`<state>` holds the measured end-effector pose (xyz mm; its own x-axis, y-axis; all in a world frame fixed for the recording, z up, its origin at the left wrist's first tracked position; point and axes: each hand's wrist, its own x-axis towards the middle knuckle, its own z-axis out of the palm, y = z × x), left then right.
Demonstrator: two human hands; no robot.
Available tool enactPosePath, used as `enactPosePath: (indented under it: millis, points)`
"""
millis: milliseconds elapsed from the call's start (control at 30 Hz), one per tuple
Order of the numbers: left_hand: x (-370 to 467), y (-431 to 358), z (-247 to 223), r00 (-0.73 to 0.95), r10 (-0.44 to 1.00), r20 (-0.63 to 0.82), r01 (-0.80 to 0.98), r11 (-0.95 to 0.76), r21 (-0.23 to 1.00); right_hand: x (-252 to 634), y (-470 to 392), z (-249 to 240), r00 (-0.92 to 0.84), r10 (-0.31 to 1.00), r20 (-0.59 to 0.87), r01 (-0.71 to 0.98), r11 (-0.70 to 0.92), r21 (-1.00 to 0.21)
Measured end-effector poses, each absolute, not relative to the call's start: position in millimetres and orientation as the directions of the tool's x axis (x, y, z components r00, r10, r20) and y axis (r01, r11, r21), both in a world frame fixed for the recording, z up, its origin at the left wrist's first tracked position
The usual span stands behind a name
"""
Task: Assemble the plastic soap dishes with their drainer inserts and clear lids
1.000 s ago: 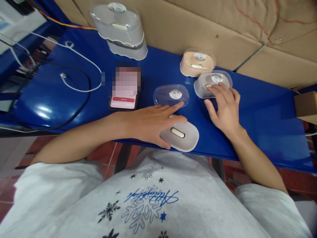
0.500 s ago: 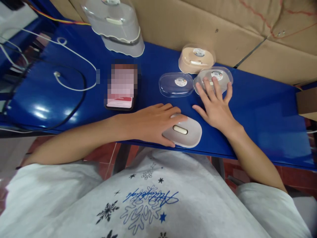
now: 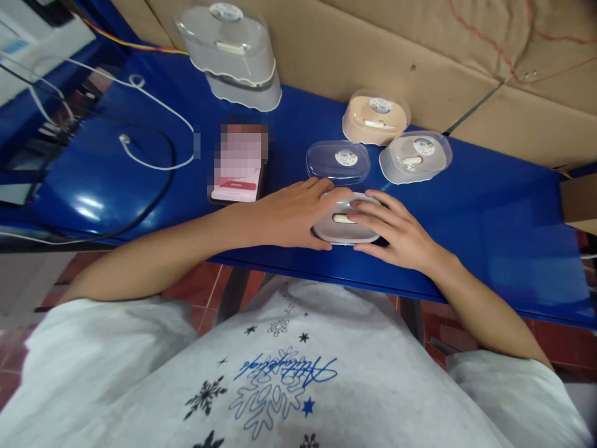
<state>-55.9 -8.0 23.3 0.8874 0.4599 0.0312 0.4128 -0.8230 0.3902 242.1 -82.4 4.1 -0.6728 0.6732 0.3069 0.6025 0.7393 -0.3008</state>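
Observation:
A small grey oval box (image 3: 349,235) with a cream-coloured handle in its top sits near the front edge of the blue table. My left hand (image 3: 296,214) grips its left end, the thumb on the near side. Around its right end is my right hand (image 3: 403,236), with some fingers over the top and the thumb at the near side. Just beyond them lies a clear plastic lid (image 3: 324,163) with a round white sticker. Behind my right hand stands another grey box (image 3: 396,169) under a clear lid, beside a peach box (image 3: 361,129) with a similar lid.
A phone (image 3: 237,165) with a blurred screen lies beyond my left forearm. Larger grey boxes (image 3: 237,59) are stacked at the back left. A white cable (image 3: 158,167) loops across the left of the blue table (image 3: 494,218). Cardboard (image 3: 420,37) lines the back.
My right hand has come back from the lidded grey box to the right end of the near box. The near box has shifted slightly away from the table's front edge, my left hand still on it.

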Motion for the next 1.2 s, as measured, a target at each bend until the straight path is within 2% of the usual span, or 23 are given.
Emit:
enactPosePath:
  millis: [167,267,400,500,633,733,867,933,1067,1200]
  points:
    - [-54.9,-7.4,16.6,0.868,0.477,0.136,0.36,-0.795,0.488,242.0,-81.5,0.9,-0.686,0.607,0.401,0.578,0.789,-0.207]
    - [-54.2,-8.5,13.0,0.862,0.489,0.136,0.364,-0.782,0.505,240.7,-83.2,5.7,-0.677,0.586,0.445,0.585,0.796,-0.157]
    - [-52.9,-12.7,13.3,0.871,0.479,0.115,0.381,-0.803,0.458,238.6,-84.8,10.7,-0.611,0.598,0.519,0.592,0.78,-0.201]
    - [-52.1,-15.0,18.5,0.876,0.438,0.2,0.341,-0.858,0.383,239.4,-83.6,10.7,-0.567,0.62,0.542,0.587,0.766,-0.263]
    - [-52.8,-12.5,24.6,0.904,0.364,0.222,0.252,-0.876,0.411,242.0,-78.4,3.8,-0.53,0.636,0.561,0.537,0.763,-0.359]
    - [-53.9,-6.7,24.8,0.894,0.368,0.255,0.248,-0.881,0.402,243.7,-74.4,-2.7,-0.506,0.653,0.564,0.573,0.743,-0.346]
    - [-54.6,2.1,24.9,0.841,0.441,0.315,0.319,-0.872,0.371,243.4,-78.2,-2.9,-0.469,0.649,0.599,0.655,0.71,-0.257]
    - [-54.4,5.6,24.8,0.82,0.48,0.312,0.373,-0.861,0.345,240.6,-84.7,1.1,-0.523,0.624,0.581,0.637,0.739,-0.221]
    - [-52.9,9.8,21.5,0.812,0.51,0.284,0.427,-0.851,0.306,229.0,-98.0,8.5,-0.741,0.52,0.426,0.507,0.848,-0.154]
    - [-52.4,11.2,18.4,0.808,0.519,0.278,0.448,-0.849,0.281,218.3,-103.4,10.3,-0.82,0.459,0.341,0.462,0.883,-0.078]
